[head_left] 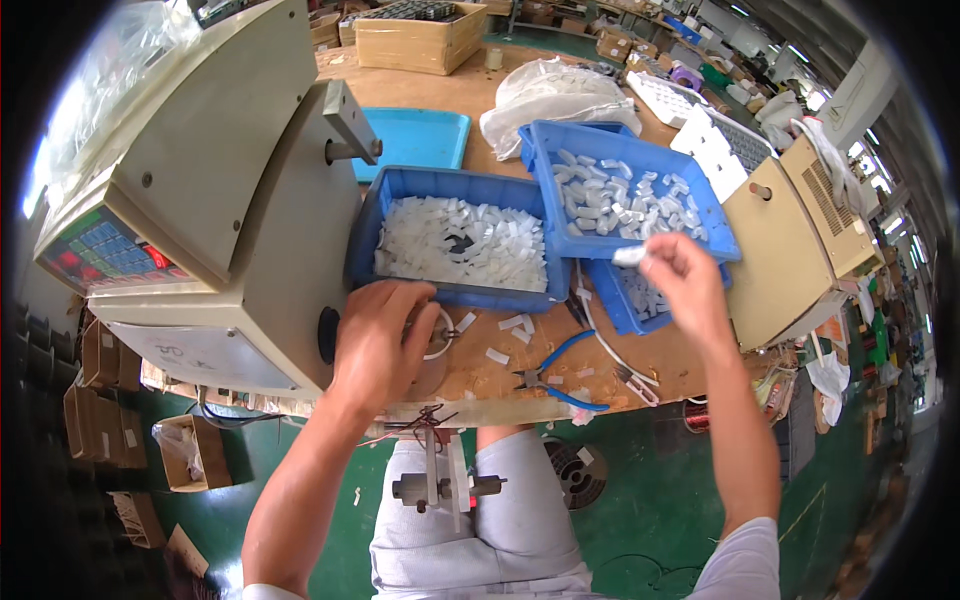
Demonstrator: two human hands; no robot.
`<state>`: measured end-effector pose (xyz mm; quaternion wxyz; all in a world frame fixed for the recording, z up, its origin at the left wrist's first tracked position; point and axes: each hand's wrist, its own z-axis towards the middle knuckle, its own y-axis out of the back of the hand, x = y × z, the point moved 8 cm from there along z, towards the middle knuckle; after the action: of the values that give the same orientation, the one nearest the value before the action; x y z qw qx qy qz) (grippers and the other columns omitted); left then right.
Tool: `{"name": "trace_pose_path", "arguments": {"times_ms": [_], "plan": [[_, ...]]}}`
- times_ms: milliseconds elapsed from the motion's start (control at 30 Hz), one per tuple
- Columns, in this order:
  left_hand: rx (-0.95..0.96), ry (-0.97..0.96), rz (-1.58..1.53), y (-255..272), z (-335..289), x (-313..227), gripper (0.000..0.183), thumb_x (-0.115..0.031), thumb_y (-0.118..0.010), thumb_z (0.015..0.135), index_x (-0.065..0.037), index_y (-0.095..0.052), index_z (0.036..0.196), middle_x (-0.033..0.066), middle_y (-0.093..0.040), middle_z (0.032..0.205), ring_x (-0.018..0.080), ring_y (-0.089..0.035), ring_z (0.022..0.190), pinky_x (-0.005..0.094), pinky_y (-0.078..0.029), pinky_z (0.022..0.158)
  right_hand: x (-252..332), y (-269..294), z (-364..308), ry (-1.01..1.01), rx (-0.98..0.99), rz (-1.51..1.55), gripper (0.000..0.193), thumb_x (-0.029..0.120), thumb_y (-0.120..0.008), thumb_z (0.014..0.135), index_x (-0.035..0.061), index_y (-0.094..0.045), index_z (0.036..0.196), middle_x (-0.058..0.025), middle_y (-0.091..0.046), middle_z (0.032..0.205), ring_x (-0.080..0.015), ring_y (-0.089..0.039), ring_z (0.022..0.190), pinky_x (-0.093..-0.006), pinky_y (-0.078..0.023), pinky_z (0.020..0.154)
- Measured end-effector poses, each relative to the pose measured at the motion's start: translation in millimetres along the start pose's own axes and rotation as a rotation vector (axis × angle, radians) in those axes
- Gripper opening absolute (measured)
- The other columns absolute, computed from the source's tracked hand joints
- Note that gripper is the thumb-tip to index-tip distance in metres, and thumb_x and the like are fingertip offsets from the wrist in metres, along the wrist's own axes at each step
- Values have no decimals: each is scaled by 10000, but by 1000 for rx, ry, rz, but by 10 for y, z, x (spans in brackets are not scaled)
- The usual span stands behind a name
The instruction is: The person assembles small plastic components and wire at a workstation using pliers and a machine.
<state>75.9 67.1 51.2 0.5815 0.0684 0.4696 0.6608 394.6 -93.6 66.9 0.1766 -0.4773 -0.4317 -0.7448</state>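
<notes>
My right hand [690,290] pinches a small white wrapped piece [630,256] between thumb and fingertips, over the near edge of a blue bin [650,246] of similar white pieces. At the beige machine [270,270] with a keypad panel, my left hand [385,325] is curled beside a black knob [328,334]. Its fingers bend down next to a white ring [447,335], and what they hold is hidden beneath them. Just beyond this hand stands another blue bin [365,240], filled with flat white strips [420,235].
Blue-handled cutters [545,375] and several loose white strips [497,356] lie near the table's front edge. A third blue bin [610,300] sits partly under the right one. Behind are a light-blue tray [430,130] and a white sack [560,95]. Another beige machine [790,240] stands at right.
</notes>
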Motion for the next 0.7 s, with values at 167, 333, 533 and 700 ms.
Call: {"name": "trace_pose_path", "arguments": {"times_ms": [167, 333, 533, 700], "plan": [[184, 311, 17, -241, 70, 244, 182, -222, -657, 966, -78, -708, 1064, 147, -729, 930, 354, -703, 805, 422, -547, 720, -197, 310, 867, 50, -172, -174, 274, 72, -681, 943, -4, -646, 1203, -68, -721, 990, -127, -654, 883, -278, -515, 808], [145, 329, 129, -240, 63, 276, 138, -216, -640, 962, -105, -711, 1003, 126, -728, 901, 368, -693, 786, 445, -545, 682, 407, -297, 716, 373, -291, -401, 356, 80, -671, 943, 57, -648, 1297, -134, -736, 1130, -253, -701, 1038, -350, -530, 927], [130, 338, 95, -223, 49, 330, 139, -217, -621, 964, -99, -690, 942, 111, -714, 869, 368, -680, 760, 454, -534, 658, 637, -2113, 579, 582, 340, -573, 194, 95, -664, 897, 78, -724, 1080, -129, -701, 1021, -357, -669, 983, -462, -540, 835], [80, 276, 85, -275, 101, 276, 135, -211, -626, 952, -96, -667, 897, 114, -703, 850, 370, -674, 740, 470, -528, 640, 102, -2580, 992, 438, 416, -694, 202, 135, -661, 916, 67, -720, 1097, -145, -709, 1044, -370, -669, 991, -477, -531, 850]]}}
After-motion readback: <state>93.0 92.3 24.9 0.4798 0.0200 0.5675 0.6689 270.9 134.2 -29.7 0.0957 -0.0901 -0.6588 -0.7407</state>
